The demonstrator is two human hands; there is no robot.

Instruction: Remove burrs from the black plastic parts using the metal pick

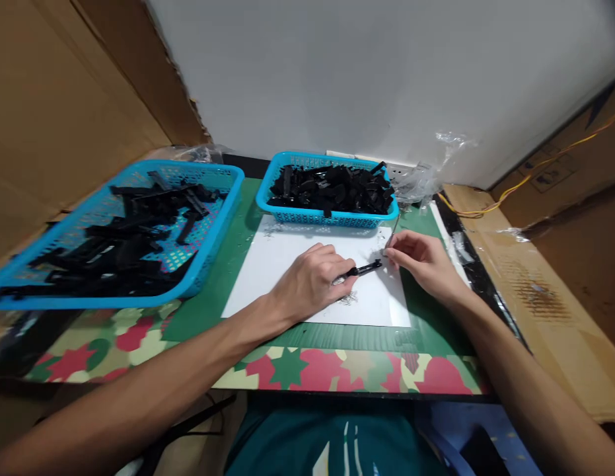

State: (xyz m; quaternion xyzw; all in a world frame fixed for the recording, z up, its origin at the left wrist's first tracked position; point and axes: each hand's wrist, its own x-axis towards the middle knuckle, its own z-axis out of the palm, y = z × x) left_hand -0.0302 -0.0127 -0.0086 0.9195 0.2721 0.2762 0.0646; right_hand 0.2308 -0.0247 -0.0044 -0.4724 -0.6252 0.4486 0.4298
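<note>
Jutting from the fingers: slim black plastic part [369,268], over the white rectangular sheet [267,264].
Left hand [317,277]: grasping that part firmly.
Right hand [420,261]: just beside its tip, fingertips pinching a thin dark rod-like item [394,228].
Sheet: tiny thin bits [347,299] by the left hand.
Blue plastic baskets [208,248]: black pieces [337,187] heaped in both, behind and leftward.
</note>
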